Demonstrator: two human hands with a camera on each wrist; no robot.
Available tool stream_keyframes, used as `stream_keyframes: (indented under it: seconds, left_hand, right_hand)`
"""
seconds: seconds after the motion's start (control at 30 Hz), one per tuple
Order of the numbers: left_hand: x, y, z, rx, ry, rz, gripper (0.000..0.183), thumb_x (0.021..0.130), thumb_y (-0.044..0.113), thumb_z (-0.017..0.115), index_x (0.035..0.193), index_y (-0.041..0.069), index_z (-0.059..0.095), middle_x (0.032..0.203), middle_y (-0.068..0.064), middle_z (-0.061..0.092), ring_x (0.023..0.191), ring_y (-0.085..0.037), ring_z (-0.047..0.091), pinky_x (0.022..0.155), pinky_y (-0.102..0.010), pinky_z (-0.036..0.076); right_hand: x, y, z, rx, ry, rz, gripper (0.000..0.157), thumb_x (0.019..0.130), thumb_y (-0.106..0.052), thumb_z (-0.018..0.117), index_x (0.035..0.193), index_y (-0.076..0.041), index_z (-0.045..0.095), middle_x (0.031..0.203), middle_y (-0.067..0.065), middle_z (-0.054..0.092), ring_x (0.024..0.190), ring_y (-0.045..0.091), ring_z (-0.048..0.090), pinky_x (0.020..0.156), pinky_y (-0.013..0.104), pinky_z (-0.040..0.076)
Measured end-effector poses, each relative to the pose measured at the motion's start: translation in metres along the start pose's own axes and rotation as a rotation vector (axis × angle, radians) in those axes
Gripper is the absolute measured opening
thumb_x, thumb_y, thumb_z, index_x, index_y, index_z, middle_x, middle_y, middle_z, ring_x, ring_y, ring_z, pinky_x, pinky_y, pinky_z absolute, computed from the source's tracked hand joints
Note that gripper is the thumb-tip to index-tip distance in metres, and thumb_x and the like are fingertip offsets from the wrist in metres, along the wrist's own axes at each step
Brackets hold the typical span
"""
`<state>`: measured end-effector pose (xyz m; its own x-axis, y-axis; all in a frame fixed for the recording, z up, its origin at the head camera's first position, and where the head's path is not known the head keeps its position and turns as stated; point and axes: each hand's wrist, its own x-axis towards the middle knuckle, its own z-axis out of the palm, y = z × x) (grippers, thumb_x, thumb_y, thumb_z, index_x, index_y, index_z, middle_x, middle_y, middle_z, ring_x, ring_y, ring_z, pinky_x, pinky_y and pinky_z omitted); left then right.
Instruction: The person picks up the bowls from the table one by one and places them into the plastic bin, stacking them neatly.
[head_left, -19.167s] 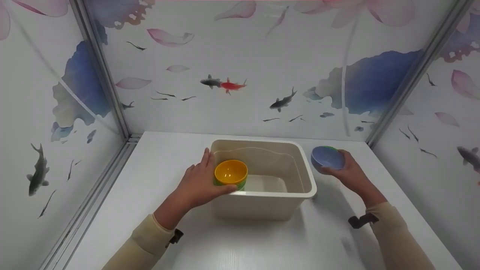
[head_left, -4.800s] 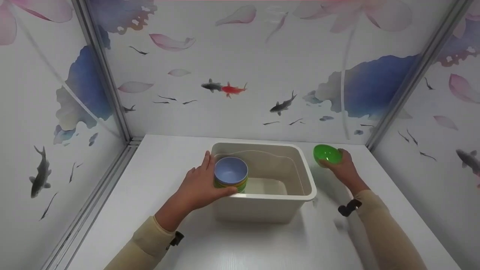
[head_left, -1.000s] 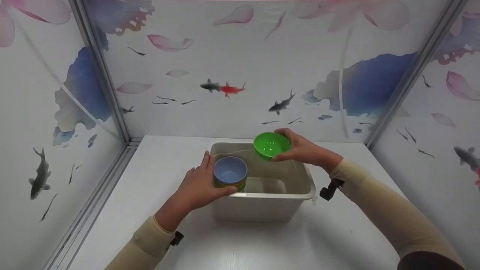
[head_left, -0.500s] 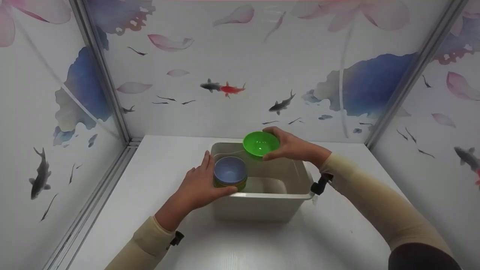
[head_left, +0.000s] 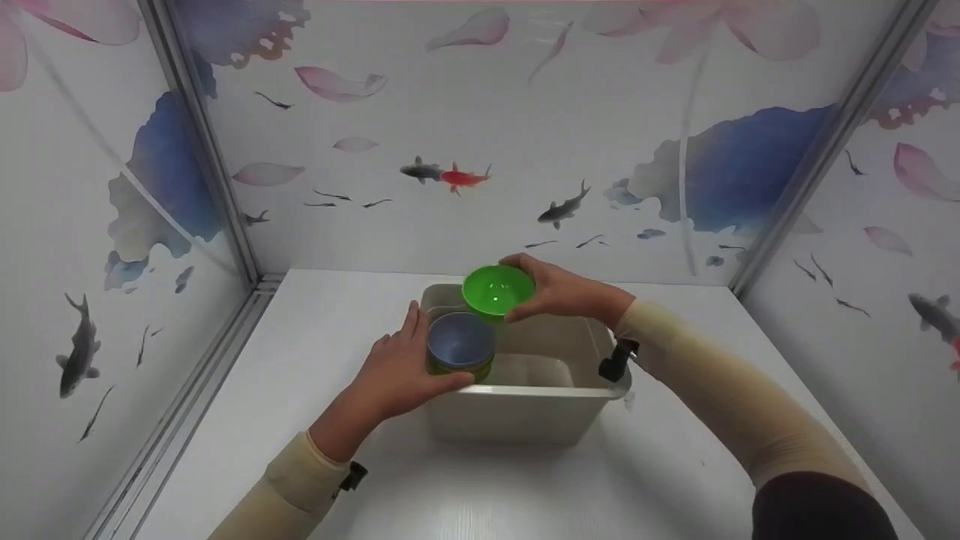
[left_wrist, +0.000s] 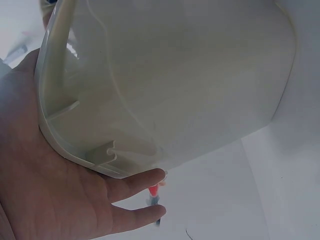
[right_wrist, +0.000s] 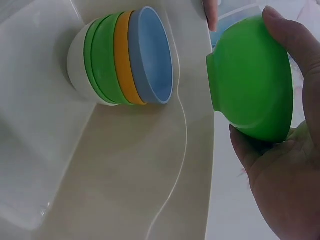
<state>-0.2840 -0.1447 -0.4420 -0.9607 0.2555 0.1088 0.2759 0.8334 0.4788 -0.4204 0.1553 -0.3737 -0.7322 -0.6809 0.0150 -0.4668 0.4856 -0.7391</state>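
Observation:
My right hand [head_left: 559, 289] pinches a green bowl [head_left: 496, 291] by its rim, thumb on the near side and fingers on the far side. It hangs over the cream plastic bin [head_left: 517, 412], just behind and above a stack of nested bowls. On top of that stack is a blue bowl [head_left: 461, 340]; the right wrist view shows an orange bowl [right_wrist: 123, 57], green bowls [right_wrist: 102, 60] and a white one [right_wrist: 76, 62] below it. Spread around the bin's front-left corner, my left hand [head_left: 394, 375] rests on the rim with straight fingers.
The bin stands on a white table [head_left: 337, 315]. Beyond it rises a white back panel [head_left: 480, 112] printed with fish and petals, and side panels flank the table. Metal frame posts [head_left: 199, 142] mark the corners.
Over the last second, my right hand has carried the green bowl leftward toward the stack. Earlier, the blue bowl went from my right hand onto the orange one. My left hand has stayed put.

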Motion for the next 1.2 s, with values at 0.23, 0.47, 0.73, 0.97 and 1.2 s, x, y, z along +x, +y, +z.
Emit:
stream_keyframes:
  seconds: [0.23, 0.47, 0.73, 0.97, 1.2]
  left_hand:
    - [0.001, 0.0, 0.001, 0.005, -0.008, -0.013, 0.144, 0.082, 0.096, 0.065, 0.176, 0.0, 0.014, 0.184, -0.02, 0.007, 0.155, -0.049, 0.043, 0.126, -0.066, 0.031]
    - [0.002, -0.001, 0.002, -0.008, -0.021, -0.031, 0.147, 0.079, 0.1, 0.061, 0.177, 0.001, 0.011, 0.185, -0.018, 0.005, 0.159, -0.048, 0.038, 0.128, -0.066, 0.028]
    - [0.002, -0.001, 0.001, -0.027, -0.017, -0.017, 0.147, 0.08, 0.099, 0.062, 0.177, 0.003, 0.01, 0.185, -0.02, 0.005, 0.159, -0.048, 0.038, 0.127, -0.067, 0.029]
    - [0.003, -0.002, 0.002, -0.041, -0.008, -0.013, 0.146, 0.08, 0.098, 0.064, 0.178, 0.008, 0.004, 0.185, -0.02, 0.005, 0.159, -0.046, 0.039, 0.128, -0.066, 0.028]
    - [0.002, -0.001, 0.002, -0.053, -0.004, -0.012, 0.146, 0.08, 0.097, 0.065, 0.178, 0.008, 0.005, 0.185, -0.02, 0.006, 0.157, -0.045, 0.042, 0.127, -0.065, 0.03]
  right_hand:
    - [0.012, -0.003, 0.011, 0.008, -0.021, -0.029, 0.101, 0.085, -0.03, 0.098, 0.165, -0.009, 0.04, 0.151, 0.009, 0.059, 0.131, 0.026, 0.061, 0.113, 0.046, 0.051]
    - [0.024, -0.001, 0.019, -0.001, -0.04, -0.071, 0.1, 0.084, -0.034, 0.098, 0.164, -0.012, 0.042, 0.15, 0.006, 0.06, 0.131, 0.024, 0.062, 0.115, 0.046, 0.048]
    - [0.036, 0.005, 0.026, 0.011, -0.07, -0.093, 0.101, 0.085, -0.036, 0.098, 0.164, -0.012, 0.041, 0.151, 0.005, 0.06, 0.133, 0.022, 0.062, 0.116, 0.046, 0.049]
    - [0.043, 0.009, 0.034, 0.031, -0.08, -0.104, 0.101, 0.084, -0.034, 0.098, 0.165, -0.011, 0.041, 0.149, 0.006, 0.061, 0.132, 0.023, 0.063, 0.116, 0.045, 0.05]
    - [0.042, 0.011, 0.041, 0.003, -0.082, -0.087, 0.105, 0.082, -0.038, 0.099, 0.165, -0.012, 0.04, 0.148, 0.005, 0.062, 0.131, 0.022, 0.064, 0.115, 0.044, 0.05]
